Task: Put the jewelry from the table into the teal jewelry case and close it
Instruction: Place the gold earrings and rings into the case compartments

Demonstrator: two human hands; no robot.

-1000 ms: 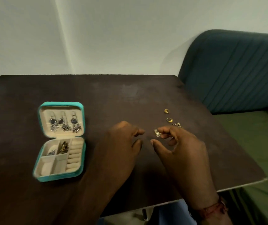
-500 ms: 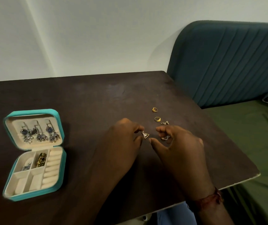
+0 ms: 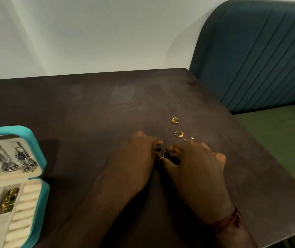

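Just beyond the hands, two gold rings (image 3: pixel 177 127) lie beside tiny studs (image 3: pixel 188 139).

Teal jewelry case (image 3: pixel 36 158) cut off at left edge; small piece (image 3: pixel 161 156) between fingertips too small to identify.

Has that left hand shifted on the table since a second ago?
Yes. The left hand has closed toward the right hand; its fingers now sit nearer the two gold rings, which lie unmoved.

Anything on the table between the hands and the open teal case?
Nothing visible. Bare table lies between the hands (left, right) and the open teal case. The two gold rings lie on the far side, off that path.
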